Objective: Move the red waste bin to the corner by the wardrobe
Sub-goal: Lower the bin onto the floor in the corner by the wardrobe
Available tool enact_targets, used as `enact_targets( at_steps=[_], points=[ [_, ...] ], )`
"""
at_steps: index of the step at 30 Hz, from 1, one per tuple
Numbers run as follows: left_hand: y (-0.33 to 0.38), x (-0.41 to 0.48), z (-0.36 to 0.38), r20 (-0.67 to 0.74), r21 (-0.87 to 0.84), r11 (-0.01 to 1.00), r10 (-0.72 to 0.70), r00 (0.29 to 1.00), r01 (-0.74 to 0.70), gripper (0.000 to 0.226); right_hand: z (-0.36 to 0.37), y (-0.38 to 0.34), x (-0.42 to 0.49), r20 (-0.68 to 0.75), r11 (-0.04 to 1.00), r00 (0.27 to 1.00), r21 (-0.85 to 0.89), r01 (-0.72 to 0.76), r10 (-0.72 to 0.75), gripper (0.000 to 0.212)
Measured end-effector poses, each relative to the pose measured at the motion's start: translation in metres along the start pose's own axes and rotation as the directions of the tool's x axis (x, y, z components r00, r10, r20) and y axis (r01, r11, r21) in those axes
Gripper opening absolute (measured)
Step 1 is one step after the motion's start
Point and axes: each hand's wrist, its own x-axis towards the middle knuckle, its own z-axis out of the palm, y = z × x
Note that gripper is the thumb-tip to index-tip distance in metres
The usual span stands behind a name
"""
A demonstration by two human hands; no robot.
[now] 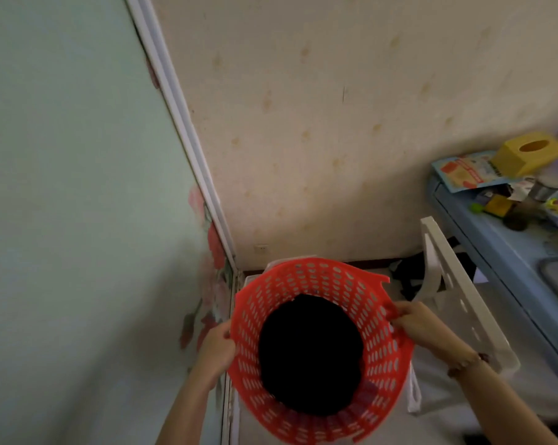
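Note:
The red waste bin (383,354) is a round perforated plastic basket with a dark inside, seen from above at the lower middle. Its rim is chipped at the far right. My left hand (218,348) grips the rim on the left side and my right hand (418,326) grips it on the right. The bin is held in the corner, right next to the pale green wardrobe door (78,187) with a flower print on the left. Whether the bin rests on the floor is hidden.
A wallpapered wall (335,123) closes the corner behind the bin. A white plastic rack (457,293) stands to the right of the bin. Further right, a blue table (502,245) carries a yellow tissue box (524,152) and several small items.

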Motion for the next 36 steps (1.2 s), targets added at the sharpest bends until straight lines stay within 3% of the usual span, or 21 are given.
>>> enact_targets(
  at_steps=[4,12,17,22,27,36],
  points=[
    [0.001,0.028,0.008,0.042,0.012,1.000,-0.021,0.999,0.020,0.024,0.004,0.001,0.023,-0.061,0.999,0.998,-0.036,-0.035,0.032,0.032],
    [-0.010,0.087,0.044,0.126,0.026,0.997,-0.080,0.989,0.077,0.019,0.011,0.029,0.072,-0.047,0.995,0.996,-0.063,-0.075,0.072,0.028],
    [-0.028,0.123,0.073,0.165,0.006,0.996,-0.092,0.982,0.092,0.025,0.019,0.055,0.105,0.014,0.997,0.997,-0.020,-0.072,0.072,0.031],
    [-0.058,0.154,0.107,0.155,0.000,0.998,-0.056,0.986,0.057,0.020,0.037,0.096,0.144,-0.033,0.998,0.998,0.035,-0.057,0.059,0.037],
    [-0.101,0.192,0.145,0.157,-0.044,0.994,-0.093,0.983,0.101,0.033,0.059,0.140,0.182,0.031,0.989,0.990,0.051,-0.137,0.136,0.030],
    [-0.194,0.265,0.219,0.199,-0.128,0.974,-0.162,0.967,0.189,0.056,0.108,0.227,0.247,-0.019,0.981,0.981,0.035,-0.193,0.194,0.038]
  ],
)
